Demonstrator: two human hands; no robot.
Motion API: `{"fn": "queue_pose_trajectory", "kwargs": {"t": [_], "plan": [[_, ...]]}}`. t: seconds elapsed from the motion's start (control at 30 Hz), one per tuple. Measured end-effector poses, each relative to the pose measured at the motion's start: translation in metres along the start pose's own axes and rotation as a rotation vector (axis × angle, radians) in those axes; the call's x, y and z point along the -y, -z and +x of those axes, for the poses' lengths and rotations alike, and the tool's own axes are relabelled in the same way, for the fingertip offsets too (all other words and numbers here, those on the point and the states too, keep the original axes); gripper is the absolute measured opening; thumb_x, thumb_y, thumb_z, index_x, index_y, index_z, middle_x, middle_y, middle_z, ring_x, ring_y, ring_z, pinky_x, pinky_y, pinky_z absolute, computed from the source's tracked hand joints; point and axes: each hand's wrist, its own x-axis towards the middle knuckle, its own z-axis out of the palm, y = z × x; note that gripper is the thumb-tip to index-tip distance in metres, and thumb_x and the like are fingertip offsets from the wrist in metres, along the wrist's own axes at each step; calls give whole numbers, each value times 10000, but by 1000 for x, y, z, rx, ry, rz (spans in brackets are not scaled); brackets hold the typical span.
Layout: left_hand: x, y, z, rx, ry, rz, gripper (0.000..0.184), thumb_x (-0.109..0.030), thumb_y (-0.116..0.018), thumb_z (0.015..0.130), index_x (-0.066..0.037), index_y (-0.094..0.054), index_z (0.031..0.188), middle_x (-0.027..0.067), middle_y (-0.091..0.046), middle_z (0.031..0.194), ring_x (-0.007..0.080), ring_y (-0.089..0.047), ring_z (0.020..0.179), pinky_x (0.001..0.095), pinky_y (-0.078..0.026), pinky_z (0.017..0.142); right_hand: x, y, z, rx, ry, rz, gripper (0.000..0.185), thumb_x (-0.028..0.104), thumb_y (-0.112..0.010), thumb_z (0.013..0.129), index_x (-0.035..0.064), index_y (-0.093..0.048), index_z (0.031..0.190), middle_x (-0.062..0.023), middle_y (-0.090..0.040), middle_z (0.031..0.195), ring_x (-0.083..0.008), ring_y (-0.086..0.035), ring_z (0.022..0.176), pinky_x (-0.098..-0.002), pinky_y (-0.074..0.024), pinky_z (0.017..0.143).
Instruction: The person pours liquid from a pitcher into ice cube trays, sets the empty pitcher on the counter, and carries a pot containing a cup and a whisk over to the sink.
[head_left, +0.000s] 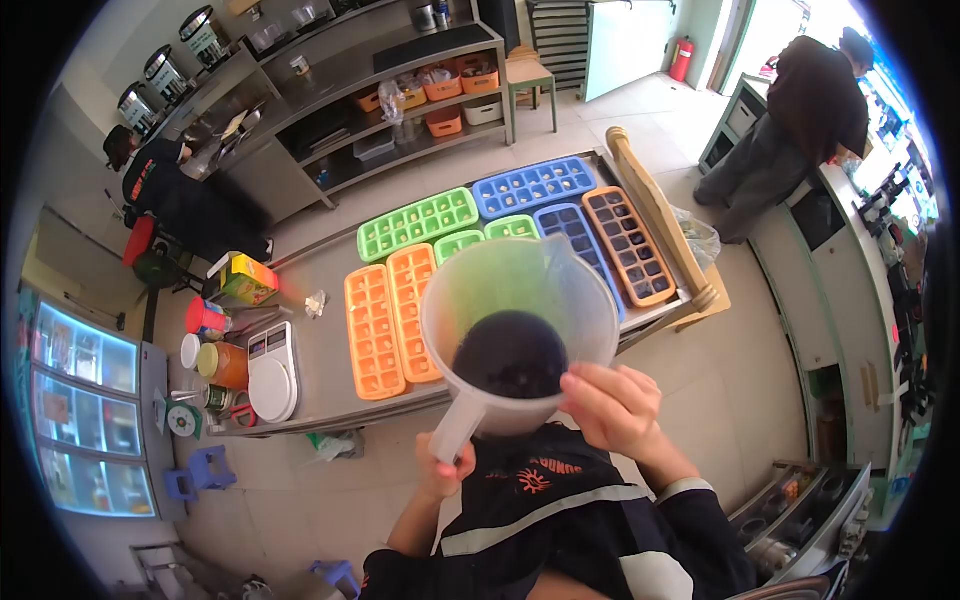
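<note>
A translucent plastic measuring jug (590,310) with dark liquid (512,355) in the bottom is held up in front of me. My left hand (441,468) is wrapped round its handle, and my right hand (615,405) pinches the rim on the near right side. Behind the jug lie ice cube trays: an orange tray (372,335) at the left, a green tray (418,224) and a blue tray (534,187) at the back, each with small pale pieces in the cells. An orange tray (630,245) at the right holds dark contents. The jug partly hides several trays.
On the steel table (325,345) stand a white kitchen scale (272,375), a jar of orange contents (222,365) and a yellow-green carton (242,278). A wooden board (655,210) edges the right end. Two people, one person (165,175) left and another person (815,95) right, stand at counters.
</note>
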Motion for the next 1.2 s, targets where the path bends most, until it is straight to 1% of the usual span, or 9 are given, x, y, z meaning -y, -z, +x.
{"fn": "queue_pose_trajectory", "kwargs": {"t": [0.07, 0.2, 0.3, 0.47, 0.63, 0.87, 0.97, 1.13, 1.2], "plan": [[-12, 19, -12, 15, 48, 36, 601, -608, -502, 661, -41, -419, 478, -17, -342, 374, 66, -323, 305, 205, -218, 285, 3, -2, 10, 8, 155, -9, 214, 108, -656, 571, 93, -618, 781, 2, -576, 721, -67, -378, 419, -174, -298, 368], [-37, 47, -38, 38, 166, 162, 619, -626, -420, 706, -54, -424, 469, -24, -345, 361, 68, -330, 291, 211, -230, 279, 17, -13, 14, 102, 129, 116, 157, 128, -653, 576, 95, -614, 724, 45, -528, 592, -47, -341, 400, -167, -228, 333], [-51, 41, -52, -41, 194, 285, 605, -611, -385, 733, -68, -435, 471, -31, -349, 358, 74, -349, 284, 209, -250, 280, 15, -24, 9, 120, 167, 199, 145, 146, -655, 582, 96, -606, 708, 53, -514, 591, -46, -327, 399, -167, -213, 329], [-40, 30, -68, -167, 111, 446, 565, -564, -376, 761, -82, -441, 474, -29, -381, 366, 86, -386, 282, 205, -284, 288, -15, -42, -3, 204, 212, 354, 153, 205, -658, 625, 100, -591, 714, 58, -505, 614, -59, -361, 457, -161, -250, 370], [-23, -7, -62, -275, 115, 536, 560, -549, -372, 770, -82, -439, 468, -26, -381, 353, 90, -389, 278, 210, -282, 287, -49, -65, -22, 28, 262, 613, 180, 246, -659, 640, 97, -568, 681, 31, -483, 621, -113, -389, 525, -194, -314, 442], [6, -46, -68, -510, 221, 649, 603, -585, -316, 771, -88, -413, 443, -28, -349, 334, 90, -363, 266, 215, -263, 281, -81, -66, -40, 113, 209, 901, 185, 194, -657, 641, 69, -521, 627, 19, -414, 574, -117, -365, 500, -202, -307, 391], [11, -59, -62, -544, 318, 541, 607, -586, -307, 773, -90, -403, 438, -26, -343, 331, 92, -362, 265, 214, -256, 279, -91, -66, -41, 181, 201, 966, 195, 163, -648, 643, 72, -485, 586, 13, -367, 543, -114, -351, 484, -196, -301, 361], [12, -75, -57, -640, 465, 558, 605, -590, -343, 759, -74, -418, 451, -20, -346, 332, 87, -369, 271, 209, -260, 283, -103, -68, -43, 254, 304, 1005, 219, 164, -660, 651, 56, -482, 582, 26, -331, 518, -90, -346, 456, -181, -270, 342], [11, -78, -53, -610, 399, 565, 605, -592, -355, 752, -67, -424, 460, -19, -347, 332, 85, -370, 272, 208, -260, 284, -106, -69, -45, 265, 304, 1039, 222, 159, -658, 652, 55, -477, 579, 25, -331, 517, -90, -343, 449, -185, -268, 339]]}}
